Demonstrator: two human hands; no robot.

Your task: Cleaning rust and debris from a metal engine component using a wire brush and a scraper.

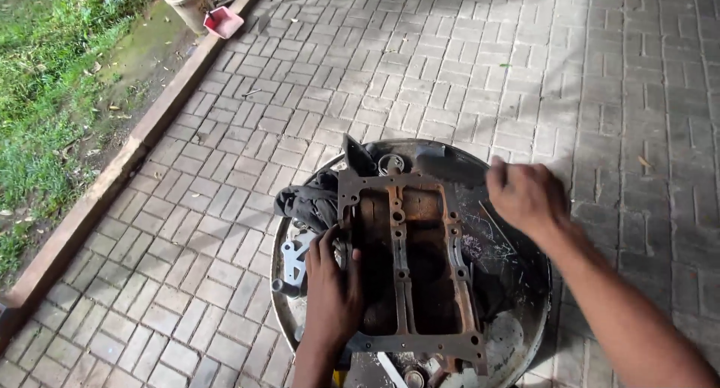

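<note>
Outdoors, on brick paving [465,65], a rusty metal casing [409,264] is lying open side up in a round metal pan [525,283]. The left hand [330,287] is resting flat against the casing's left edge, fingers together, pressing rather than clamping. The right hand [525,197] is hovering over the pan's far right side, blurred, so I cannot tell whether it is closed on anything. A dark rag [307,200] is bunching against the casing's upper left corner, just beside the left hand. The casing's flange edges are looking sharp and rusty, so a slipping palm could get cut; the oily pan could also be letting the casing slide.
</note>
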